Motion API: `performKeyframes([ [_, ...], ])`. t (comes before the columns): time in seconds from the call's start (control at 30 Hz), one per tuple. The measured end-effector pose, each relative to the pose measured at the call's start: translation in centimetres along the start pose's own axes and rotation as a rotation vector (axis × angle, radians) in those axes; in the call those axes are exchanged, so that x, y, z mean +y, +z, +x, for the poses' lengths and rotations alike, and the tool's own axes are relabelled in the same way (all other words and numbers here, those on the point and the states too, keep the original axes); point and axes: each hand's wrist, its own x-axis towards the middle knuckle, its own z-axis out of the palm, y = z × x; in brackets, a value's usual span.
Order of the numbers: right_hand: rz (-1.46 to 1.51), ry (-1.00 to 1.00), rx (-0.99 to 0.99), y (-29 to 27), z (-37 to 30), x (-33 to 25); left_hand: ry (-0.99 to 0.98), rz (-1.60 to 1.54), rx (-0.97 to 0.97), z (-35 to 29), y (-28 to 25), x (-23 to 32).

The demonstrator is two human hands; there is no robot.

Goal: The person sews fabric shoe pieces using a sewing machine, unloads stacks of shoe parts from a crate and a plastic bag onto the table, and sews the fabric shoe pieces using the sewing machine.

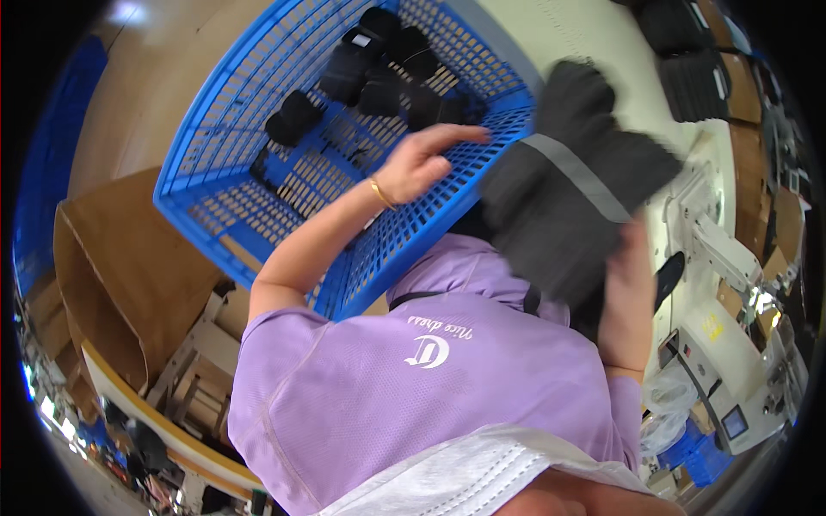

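Note:
In my right hand (pixel 631 258) is a thick bundle of dark grey fabric pieces (pixel 551 206), bound round its middle by a lighter grey strip (pixel 581 176). The bundle and the hand are blurred, and my fingers are partly hidden at its edge. It sits just right of a blue plastic basket (pixel 404 249) with slatted walls. Over the basket's near side hangs my left hand (pixel 417 163), index finger stretched out and thumb apart, with nothing held. Several small black fabric bundles (pixel 348 73) lie inside the basket, mostly toward its far side.
To the right stands a white sewing machine (pixel 723 335) with a small control panel on a pale tabletop (pixel 602 34). Stacks of dark fabric (pixel 693 82) lie at the far right. An open cardboard box (pixel 129 267) stands left of the basket.

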Motion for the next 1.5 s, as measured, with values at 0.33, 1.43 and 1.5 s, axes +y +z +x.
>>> performKeyframes([
  [0.33, -0.027, -0.059, 0.393, -18.3, 8.5, -18.5, -1.314, 1.504, 0.373, -12.1, -23.2, -17.6],
  [1.43, -0.284, -0.185, 0.636, -16.0, 3.6, -2.1, -0.716, 0.34, 0.472, -13.4, -20.6, -7.4],
  [1.5, -0.468, -0.258, 0.413, -14.5, -1.0, -0.9, -0.718, -0.045, 0.457, -7.6, -15.9, -2.3],
])
